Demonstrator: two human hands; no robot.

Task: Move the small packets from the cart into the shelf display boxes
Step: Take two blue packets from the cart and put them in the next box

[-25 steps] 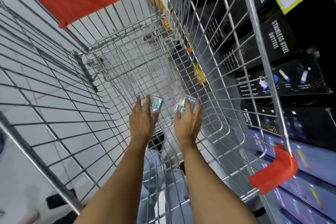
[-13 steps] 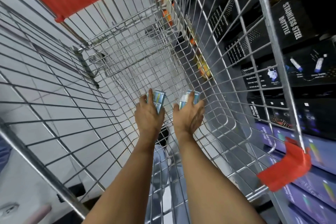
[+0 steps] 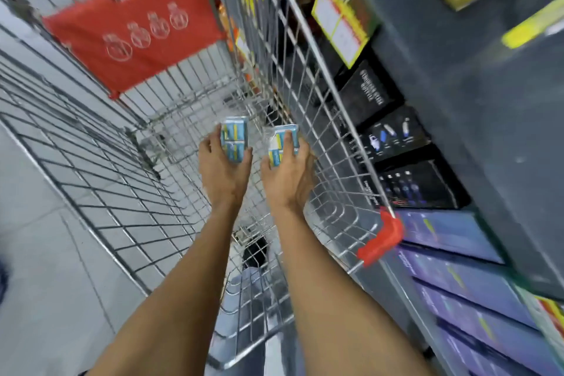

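Observation:
Both my arms reach down into a wire shopping cart [image 3: 128, 192]. My left hand [image 3: 224, 172] grips a small stack of blue and yellow packets [image 3: 234, 138]. My right hand [image 3: 288, 178] grips another bundle of the same blue packets [image 3: 282, 143], partly wrapped in clear plastic. Both bundles are held above the cart's floor, near its right wall. The shelf unit [image 3: 476, 137] stands right of the cart. No open display box can be made out in this blurred frame.
A red seat flap [image 3: 137, 36] hangs at the cart's far end and a red corner bumper [image 3: 383, 236] marks its near right corner. Black bottle boxes [image 3: 393, 137] and purple boxes [image 3: 451, 235] fill the lower shelves. A yellow price card [image 3: 341, 24] hangs above.
Both hands have lifted with their packets inside the cart. The view has tilted up and right, showing more of the shelf, and is now blurred.

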